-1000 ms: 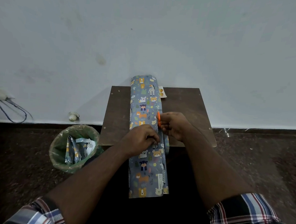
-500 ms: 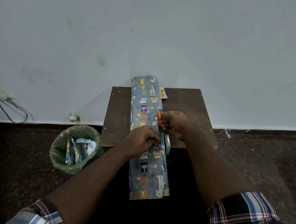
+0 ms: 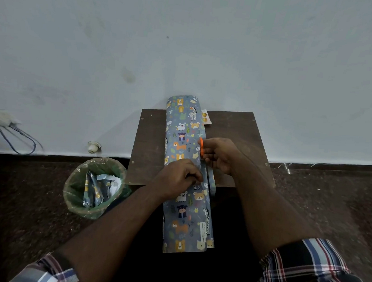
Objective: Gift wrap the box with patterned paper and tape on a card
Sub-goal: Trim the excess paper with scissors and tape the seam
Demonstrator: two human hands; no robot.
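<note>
Both hands (image 3: 179, 176) on patterned paper (image 3: 184, 138)

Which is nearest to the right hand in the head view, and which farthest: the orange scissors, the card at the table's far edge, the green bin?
1. Orange scissors: held in the right hand at the paper's right edge.
2. Card: beyond the hand, at the table's far edge.
3. Green bin: on the floor, left of the table.
</note>
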